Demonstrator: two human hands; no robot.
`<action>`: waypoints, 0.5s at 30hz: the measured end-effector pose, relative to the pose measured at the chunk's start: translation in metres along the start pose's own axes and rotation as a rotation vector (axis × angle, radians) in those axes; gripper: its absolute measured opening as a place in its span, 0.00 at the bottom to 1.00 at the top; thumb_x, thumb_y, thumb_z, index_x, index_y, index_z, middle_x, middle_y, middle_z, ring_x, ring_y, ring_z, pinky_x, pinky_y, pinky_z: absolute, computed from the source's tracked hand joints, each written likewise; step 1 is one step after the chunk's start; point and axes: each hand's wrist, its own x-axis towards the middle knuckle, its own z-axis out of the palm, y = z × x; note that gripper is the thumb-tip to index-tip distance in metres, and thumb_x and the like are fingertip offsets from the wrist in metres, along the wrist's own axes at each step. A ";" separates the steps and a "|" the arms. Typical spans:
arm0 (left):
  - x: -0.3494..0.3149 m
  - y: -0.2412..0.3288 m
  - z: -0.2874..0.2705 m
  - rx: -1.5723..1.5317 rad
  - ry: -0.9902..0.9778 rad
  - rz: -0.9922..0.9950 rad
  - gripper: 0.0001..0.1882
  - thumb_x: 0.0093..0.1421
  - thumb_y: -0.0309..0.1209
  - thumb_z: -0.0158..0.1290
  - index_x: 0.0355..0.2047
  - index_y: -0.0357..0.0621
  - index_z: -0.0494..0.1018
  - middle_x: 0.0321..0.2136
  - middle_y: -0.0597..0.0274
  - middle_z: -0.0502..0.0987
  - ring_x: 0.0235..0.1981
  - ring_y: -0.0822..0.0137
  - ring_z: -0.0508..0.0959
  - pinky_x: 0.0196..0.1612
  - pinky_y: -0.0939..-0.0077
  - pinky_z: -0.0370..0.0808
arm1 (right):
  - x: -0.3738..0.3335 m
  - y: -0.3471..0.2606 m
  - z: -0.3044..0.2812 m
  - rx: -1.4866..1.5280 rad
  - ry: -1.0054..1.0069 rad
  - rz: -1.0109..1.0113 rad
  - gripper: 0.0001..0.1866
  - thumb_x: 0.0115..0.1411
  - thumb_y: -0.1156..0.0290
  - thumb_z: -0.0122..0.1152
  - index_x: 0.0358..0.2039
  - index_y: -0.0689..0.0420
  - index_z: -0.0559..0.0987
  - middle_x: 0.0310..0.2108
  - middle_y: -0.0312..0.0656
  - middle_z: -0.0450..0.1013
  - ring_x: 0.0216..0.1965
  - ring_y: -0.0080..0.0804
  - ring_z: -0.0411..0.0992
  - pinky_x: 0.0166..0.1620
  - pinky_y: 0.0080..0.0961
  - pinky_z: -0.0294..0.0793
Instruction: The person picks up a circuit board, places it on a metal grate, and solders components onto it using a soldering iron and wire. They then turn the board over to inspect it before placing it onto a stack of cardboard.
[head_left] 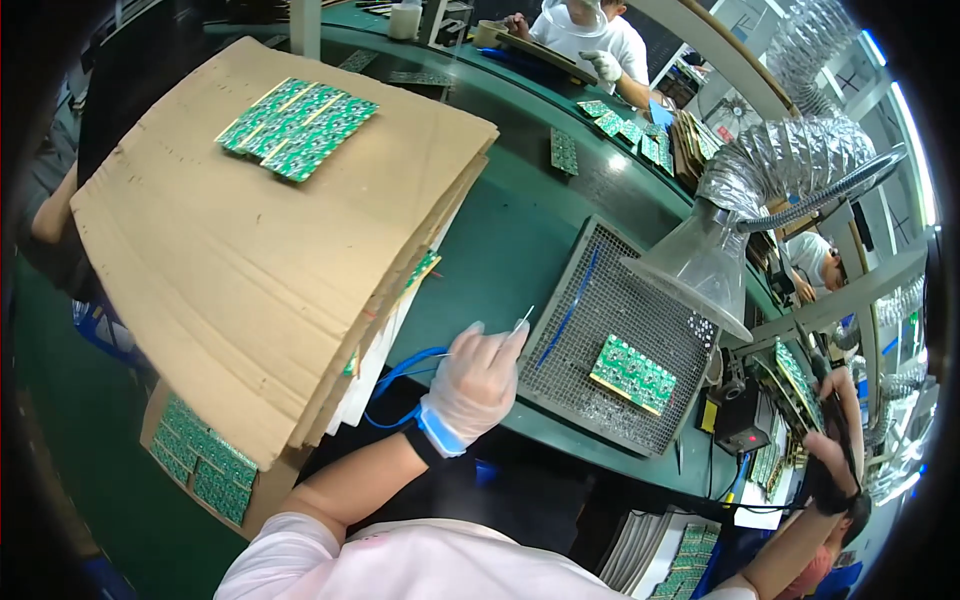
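Note:
My left hand (478, 375), in a thin pale glove with a blue and black wristband, pinches a slim pale stick (527, 315) with its tip pointing up; its kind is too small to tell. It is over the bench beside the left edge of a grey mesh-topped tray (540, 385). On that mesh lie a green circuit board panel (634, 374) and a blue strip (575, 300). Far to the right, my bare right hand (835, 435) is closed about the edge of tilted green circuit boards (797, 378); a dark bar partly hides the grip.
Stacked cardboard (270, 270) fills the left, with a green board panel (298, 125) on top. A clear fume hood (695, 265) on a silver duct overhangs the tray. A black box (743, 425) stands at its right. Across the bench, another person (590, 40) works.

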 end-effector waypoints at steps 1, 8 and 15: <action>0.002 0.003 0.002 -0.012 0.003 0.010 0.24 0.57 0.24 0.53 0.56 0.35 0.72 0.36 0.58 0.75 0.39 0.58 0.76 0.57 0.59 0.71 | -0.014 -0.018 0.009 0.080 0.030 -0.031 0.35 0.44 0.56 0.77 0.43 0.60 0.65 0.42 0.36 0.59 0.44 0.26 0.61 0.49 0.18 0.60; -0.008 -0.005 0.006 -0.009 0.083 0.020 0.22 0.59 0.26 0.52 0.54 0.35 0.73 0.35 0.57 0.74 0.38 0.57 0.76 0.55 0.60 0.72 | 0.055 -0.130 0.126 0.357 -0.146 -0.405 0.35 0.48 0.58 0.80 0.46 0.60 0.67 0.43 0.38 0.62 0.46 0.27 0.64 0.51 0.22 0.66; -0.010 -0.011 0.025 -0.019 0.076 -0.002 0.23 0.62 0.28 0.50 0.57 0.36 0.70 0.38 0.54 0.74 0.42 0.53 0.75 0.57 0.58 0.70 | 0.180 -0.237 0.272 -0.162 0.011 -1.137 0.27 0.58 0.57 0.71 0.46 0.60 0.68 0.35 0.49 0.70 0.38 0.44 0.71 0.42 0.33 0.72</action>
